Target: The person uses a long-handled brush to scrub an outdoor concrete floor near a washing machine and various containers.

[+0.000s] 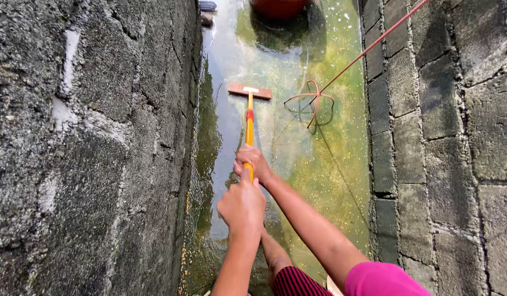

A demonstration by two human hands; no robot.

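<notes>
Your yellow-handled push broom (249,109) runs up frame centre, its wooden head on the wet, algae-green floor (330,164). Your right hand (252,163) wraps the handle; your left hand (242,207) clenches it just below. Red hose (314,98) coils right.

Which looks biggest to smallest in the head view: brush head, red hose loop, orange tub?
1. Red hose loop.
2. Brush head, slightly smaller.
Orange tub: cut off by the frame's top edge and farther away, so unranked.
</notes>
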